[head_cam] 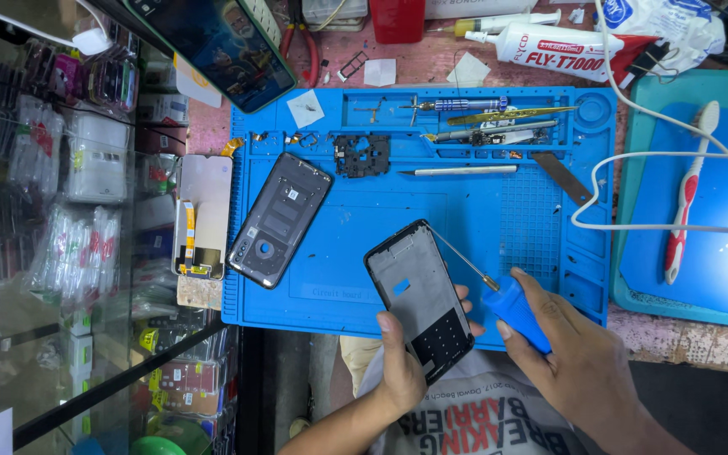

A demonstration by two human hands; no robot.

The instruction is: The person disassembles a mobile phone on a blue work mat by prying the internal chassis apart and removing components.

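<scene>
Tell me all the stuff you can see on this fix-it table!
Phone frame: one, black, in the left hand.
Screwdriver: one, blue handle, in the right hand, tip at the frame's top corner.
Back cover: one, dark grey, left side of the mat.
Mat: one, blue, middle of the table.
Screen panel: one, pale, left of the mat.
Toothbrush: one, red and white, right tray.
Glue tube: one, white, top.
Left hand: holds the frame.
Right hand: grips the screwdriver.

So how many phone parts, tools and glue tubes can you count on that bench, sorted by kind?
Phone bodies and screens: 4 (frame in left hand, back cover, loose display, lit phone)
Screwdrivers: 2 (blue one in right hand, another)
Toothbrush: 1
Glue tubes: 1
Total: 8
</scene>
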